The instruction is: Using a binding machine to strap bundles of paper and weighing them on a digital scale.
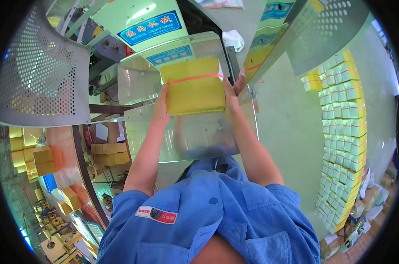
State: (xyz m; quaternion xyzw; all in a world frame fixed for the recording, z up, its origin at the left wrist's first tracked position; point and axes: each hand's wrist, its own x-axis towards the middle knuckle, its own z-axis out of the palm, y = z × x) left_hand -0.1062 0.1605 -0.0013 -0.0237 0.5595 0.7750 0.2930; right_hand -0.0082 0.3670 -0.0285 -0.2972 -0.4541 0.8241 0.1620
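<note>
A thick stack of yellow paper (pixel 195 94) with a pink strap (pixel 193 79) around its middle rests on the shiny metal table (pixel 186 141) of a machine. My left hand (pixel 162 102) presses along the stack's left side. On the opposite side my right hand (pixel 230 94) lies against the right edge, near where the strap crosses. Between them the two hands grip the bundle; the fingertips are partly hidden by its sides.
Perforated metal guards (pixel 41 66) flank the machine on the left and upper right. Long rows of strapped yellow bundles (pixel 342 145) stand on the floor at right. A reddish table (pixel 63 154) with cardboard-coloured blocks is at left. A white bag (pixel 233 40) lies behind the machine.
</note>
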